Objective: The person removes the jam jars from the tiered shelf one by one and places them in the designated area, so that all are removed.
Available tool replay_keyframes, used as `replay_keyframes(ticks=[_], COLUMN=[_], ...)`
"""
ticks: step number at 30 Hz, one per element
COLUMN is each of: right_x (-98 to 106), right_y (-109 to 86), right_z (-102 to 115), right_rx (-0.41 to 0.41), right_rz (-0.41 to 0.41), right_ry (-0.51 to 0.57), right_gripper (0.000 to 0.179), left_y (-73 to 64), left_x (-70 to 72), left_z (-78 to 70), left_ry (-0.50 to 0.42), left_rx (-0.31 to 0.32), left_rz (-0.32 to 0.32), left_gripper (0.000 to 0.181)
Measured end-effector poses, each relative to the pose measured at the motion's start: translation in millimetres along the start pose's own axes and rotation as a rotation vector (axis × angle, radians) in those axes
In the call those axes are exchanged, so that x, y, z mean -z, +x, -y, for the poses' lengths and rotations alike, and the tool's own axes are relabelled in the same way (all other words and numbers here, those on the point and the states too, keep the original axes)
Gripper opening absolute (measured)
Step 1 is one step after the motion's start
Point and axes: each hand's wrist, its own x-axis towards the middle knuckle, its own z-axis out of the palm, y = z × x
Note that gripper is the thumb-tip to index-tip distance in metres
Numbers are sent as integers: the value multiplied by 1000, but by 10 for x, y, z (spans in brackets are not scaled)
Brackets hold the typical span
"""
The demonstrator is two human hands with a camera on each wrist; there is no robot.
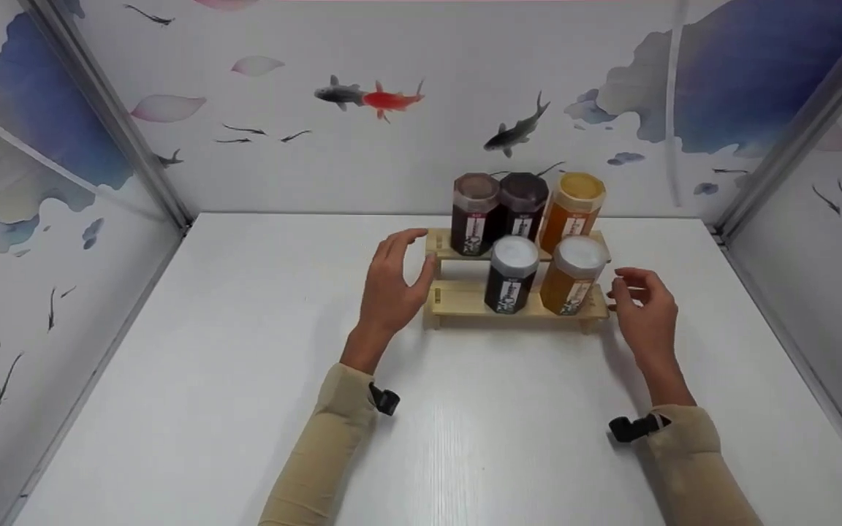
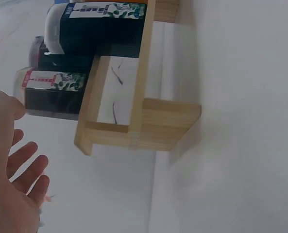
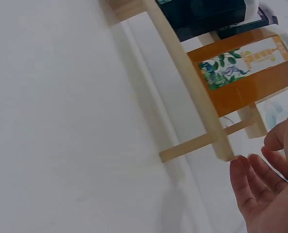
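Observation:
A two-step pale wooden rack (image 1: 457,299) stands toward the back of the table. On its upper step are two dark jars, the left one (image 1: 473,219) and the middle one (image 1: 527,204), and an amber jar (image 1: 571,212). The lower step carries a white-lidded dark jar (image 1: 510,281) and a white-lidded amber jar (image 1: 571,281). My left hand (image 1: 395,285) is at the rack's left end, thumb and fingers spread apart, holding nothing. At the right end, my right hand (image 1: 646,310) has loosely bent fingers; in the right wrist view its fingertips (image 3: 237,162) are right at the rack's corner.
The white table (image 1: 245,351) extends in front of the rack and to both sides. Behind it rises a white wall panel (image 1: 392,168) printed with fish, and grey metal posts (image 1: 165,183) stand at the corners. Both wrists carry black straps.

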Motion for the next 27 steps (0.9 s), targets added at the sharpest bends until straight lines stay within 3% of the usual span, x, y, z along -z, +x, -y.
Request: replay_keyframes(ticks=[7,15,21,27], right_x=[1,42,45,48], right_y=[-5,17,18,52], right_z=[-98,-181,-247,-246], right_rx=[-35,-9,-80,-159], right_rz=[141,336,400,408], right_ry=[-68,-78,31,50], right_gripper=[48,69,66,63], left_y=[-67,-37,-127,-186], left_x=[-333,-561,-667,-727], left_z=[-59,-222,-264,-226], left_ry=[-224,-411,-462,-492], left_rx=[2,34,107,158], left_rz=[48,132,244,288], left_gripper=[36,36,41,43])
